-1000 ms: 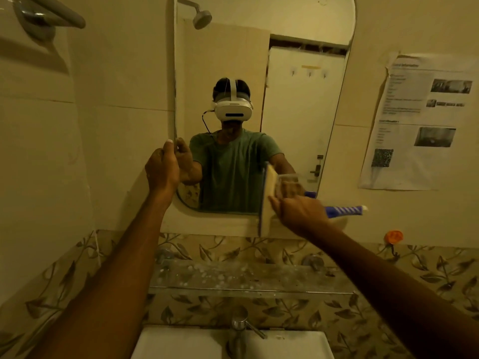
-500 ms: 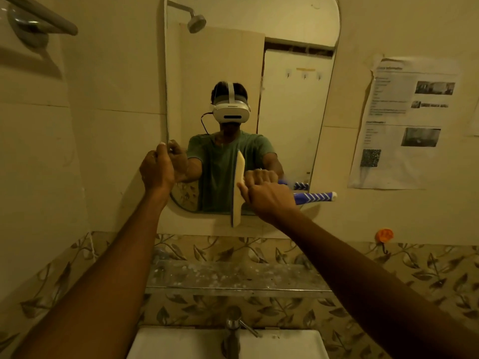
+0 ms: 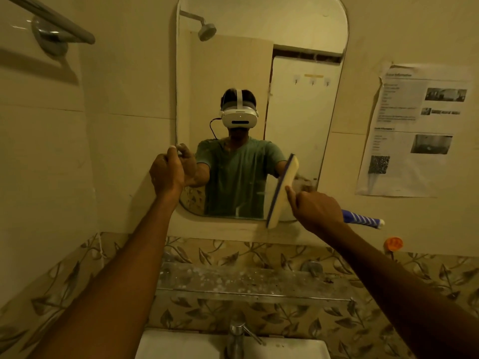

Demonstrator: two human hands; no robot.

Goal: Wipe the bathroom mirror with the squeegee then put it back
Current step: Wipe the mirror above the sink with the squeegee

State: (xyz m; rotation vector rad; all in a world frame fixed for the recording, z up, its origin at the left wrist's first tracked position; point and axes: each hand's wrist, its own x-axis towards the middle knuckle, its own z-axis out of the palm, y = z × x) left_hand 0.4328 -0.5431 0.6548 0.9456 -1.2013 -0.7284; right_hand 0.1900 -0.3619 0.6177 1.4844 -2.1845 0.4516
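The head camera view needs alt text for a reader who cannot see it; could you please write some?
A person's right hand presses a cream-padded squeegee with a blue-and-white striped handle against the lower right of an arched bathroom wall mirror. The left hand grips the mirror's left edge. Below are a speckled glass shelf, a chrome tap and a white basin.

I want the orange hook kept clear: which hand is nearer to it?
Right. The right hand, holding the squeegee, is up and left of the hook; the left hand grips the mirror edge, far across.
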